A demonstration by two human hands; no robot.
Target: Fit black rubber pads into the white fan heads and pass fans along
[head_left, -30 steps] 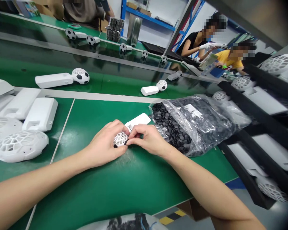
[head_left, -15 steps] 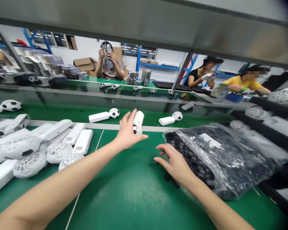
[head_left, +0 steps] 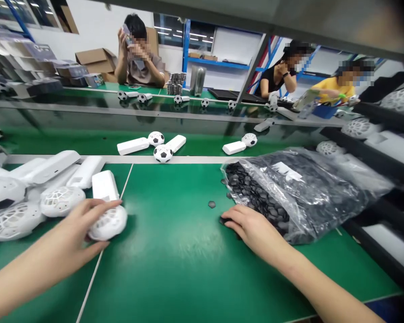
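One white unit (head_left: 104, 185) is grasped by its round head (head_left: 114, 223) in the left hand (head_left: 74, 231), long axis pointed toward the worktop's (head_left: 175, 269) far edge; well to its right, a black piece (head_left: 223, 220) is touched by the right hand (head_left: 254, 228), pinch not discernible.

"Does any lettering read clearly in the head view?"

"None does. The stacked boxes (head_left: 43, 53) at the upper left seem to carry some printing, too small and blurred to make out."

"And the clear plastic bag (head_left: 326, 193) of black pieces (head_left: 249, 185) on the worktop (head_left: 175, 269)?"

"It shows a white patch (head_left: 288, 171); whether that is a label or glare cannot be told, and nothing there is legible."
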